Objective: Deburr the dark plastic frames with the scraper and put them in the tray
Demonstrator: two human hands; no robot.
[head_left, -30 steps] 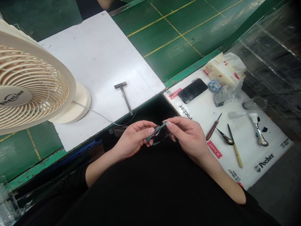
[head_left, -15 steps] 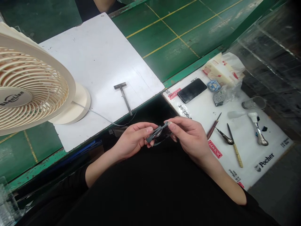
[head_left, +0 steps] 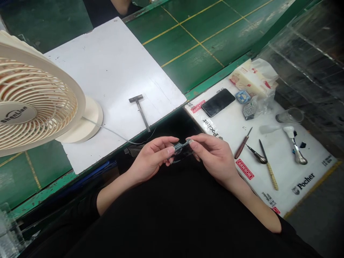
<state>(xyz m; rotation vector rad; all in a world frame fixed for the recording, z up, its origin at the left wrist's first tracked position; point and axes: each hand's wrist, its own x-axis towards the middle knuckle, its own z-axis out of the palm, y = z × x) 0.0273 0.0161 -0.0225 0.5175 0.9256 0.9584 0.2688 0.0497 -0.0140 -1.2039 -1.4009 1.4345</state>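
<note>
A small grey part [head_left: 178,146] is held between my two hands, close to my body and just off the bench edge. My left hand [head_left: 152,157] pinches its left end between thumb and fingers. The right end is in the grip of my right hand [head_left: 215,156], thumb on top. Its exact shape is partly hidden by my fingers. Beyond my hands, a metal T-shaped tool [head_left: 142,111] lies on a white board [head_left: 113,71].
At the left stands a cream fan [head_left: 37,104], its cable running toward my left hand. A white side table [head_left: 285,190] at the right bears a phone [head_left: 219,102], several hand tools, a clear cup [head_left: 290,115] and plastic bags. Someone's arm [head_left: 121,5] shows at the top.
My left hand has tilted the grey part, so less of it shows between my fingers. Both hands keep their hold. The view has shifted slightly.
</note>
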